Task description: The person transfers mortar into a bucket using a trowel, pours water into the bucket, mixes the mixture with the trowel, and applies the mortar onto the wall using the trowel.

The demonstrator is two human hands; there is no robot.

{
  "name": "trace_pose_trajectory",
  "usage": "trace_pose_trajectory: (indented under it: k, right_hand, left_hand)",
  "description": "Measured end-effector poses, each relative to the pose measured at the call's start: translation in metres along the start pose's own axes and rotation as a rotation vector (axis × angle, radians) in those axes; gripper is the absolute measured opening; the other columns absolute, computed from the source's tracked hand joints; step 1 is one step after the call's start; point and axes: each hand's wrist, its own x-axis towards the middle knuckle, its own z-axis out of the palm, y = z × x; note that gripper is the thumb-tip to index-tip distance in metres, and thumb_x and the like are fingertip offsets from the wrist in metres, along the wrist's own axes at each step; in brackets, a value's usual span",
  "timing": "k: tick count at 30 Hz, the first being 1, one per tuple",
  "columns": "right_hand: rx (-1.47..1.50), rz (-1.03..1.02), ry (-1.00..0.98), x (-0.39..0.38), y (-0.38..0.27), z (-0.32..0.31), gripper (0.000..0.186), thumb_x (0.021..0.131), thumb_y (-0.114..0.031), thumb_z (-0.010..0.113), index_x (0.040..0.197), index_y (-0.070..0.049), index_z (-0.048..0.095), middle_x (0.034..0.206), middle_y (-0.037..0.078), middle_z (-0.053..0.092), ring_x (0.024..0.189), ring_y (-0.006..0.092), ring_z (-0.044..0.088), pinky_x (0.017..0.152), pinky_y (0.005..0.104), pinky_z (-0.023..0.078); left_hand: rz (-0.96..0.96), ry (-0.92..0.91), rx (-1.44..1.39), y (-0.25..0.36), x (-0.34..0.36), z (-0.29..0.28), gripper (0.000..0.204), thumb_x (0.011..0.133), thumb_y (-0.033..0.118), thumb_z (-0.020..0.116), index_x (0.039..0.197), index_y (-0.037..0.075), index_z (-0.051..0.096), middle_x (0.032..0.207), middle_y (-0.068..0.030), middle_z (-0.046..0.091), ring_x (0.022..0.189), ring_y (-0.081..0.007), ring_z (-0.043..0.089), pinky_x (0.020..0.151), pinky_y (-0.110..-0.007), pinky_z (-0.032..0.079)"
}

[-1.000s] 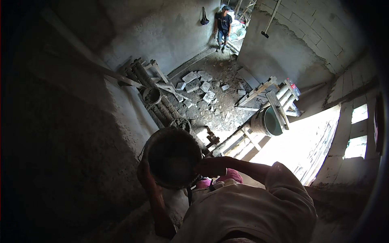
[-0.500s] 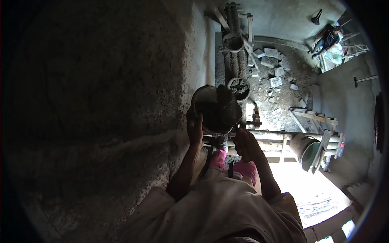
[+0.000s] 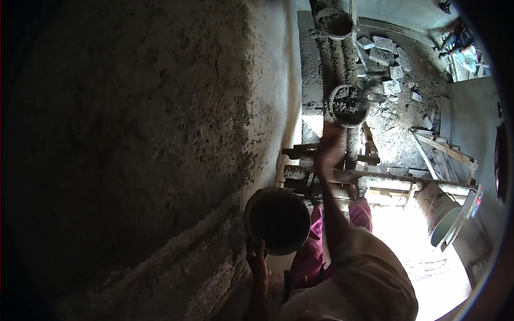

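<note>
Head camera, looking down: a rough plastered wall [image 3: 160, 134] fills the left side, pitted and grainy, turning a corner into a paler, smoother face. Beyond it spreads a floor [image 3: 393, 147] strewn with grit and broken rubble. Long round poles [image 3: 337, 59], crusted with grey mortar, run away from the body, crossed by a railing-like row of wooden poles [image 3: 388, 178] above the feet. The wearer's loose beige shirt [image 3: 369, 262] and pink trousers [image 3: 309, 257] take up the lower middle. At upper right, near the rim, stands a person [image 3: 460, 40] in dark clothing.

A pale, cylindrical bucket [image 3: 439, 199] lies tilted at right, its mouth turned outward. The dark round vessel [image 3: 277, 251] is at lower centre, just beside the wall, its wide circular mouth facing up; the left hand [image 3: 258, 259] grasps it at its near left edge. Ahead, a mortar bucket [image 3: 331, 104] sits over the poles, holding lumpy grey mix, with a similar far bucket [image 3: 319, 24] beyond. The right hand [image 3: 330, 150] stretches out near the closer one, too blurred to tell whether it grips anything. Angular pale blocks [image 3: 392, 87] lie scattered on the floor.
</note>
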Motion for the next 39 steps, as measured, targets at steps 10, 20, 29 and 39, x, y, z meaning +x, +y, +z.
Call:
trace_pose_trajectory:
  k: [10, 20, 29, 39]
  right_hand:
    - [1.239, -0.055, -0.894, -0.099, -0.322, -0.182, 0.047, 0.088, -0.030, 0.065, 0.122, -0.003, 0.050, 0.088, 0.018, 0.064, 0.072, 0.0297, 0.066, 0.064, 0.0419, 0.053]
    - [-0.423, 0.113, -0.861, -0.093, 0.132, -0.299, 0.033, 0.090, -0.026, 0.058, 0.118, -0.011, 0.052, 0.111, 0.013, 0.062, 0.096, 0.0316, 0.064, 0.076, 0.0426, 0.052]
    - [-0.640, -0.167, -0.586, -0.001, 0.256, -0.248, 0.024, 0.087, -0.025, 0.060, 0.103, -0.012, 0.048, 0.079, 0.014, 0.060, 0.068, 0.0342, 0.065, 0.052, 0.0457, 0.053]
    - [-0.668, -0.271, -0.691, 0.176, 0.389, -0.028, 0.038, 0.088, -0.037, 0.058, 0.112, -0.010, 0.048, 0.090, 0.018, 0.066, 0.085, 0.0383, 0.066, 0.069, 0.0522, 0.053]
  left_hand:
    - [-0.081, -0.130, -0.288, 0.029, -0.019, -0.013, 0.055, 0.088, 0.032, 0.067, 0.133, 0.008, 0.047, 0.125, -0.0036, 0.054, 0.108, -0.0174, 0.052, 0.087, -0.037, 0.045]
    - [0.029, -0.326, 0.025, 0.029, 0.021, 0.077, 0.058, 0.089, 0.034, 0.064, 0.136, 0.006, 0.044, 0.126, -0.0082, 0.053, 0.111, -0.0172, 0.054, 0.084, -0.038, 0.051]
    - [0.030, -0.345, 0.116, -0.051, 0.145, 0.232, 0.058, 0.089, 0.037, 0.063, 0.136, 0.008, 0.045, 0.126, -0.0075, 0.053, 0.105, -0.0218, 0.057, 0.080, -0.035, 0.052]
    - [0.135, -0.148, 0.081, -0.164, 0.301, 0.341, 0.060, 0.086, 0.053, 0.058, 0.123, 0.006, 0.053, 0.120, -0.0095, 0.053, 0.100, -0.0226, 0.057, 0.080, -0.036, 0.050]
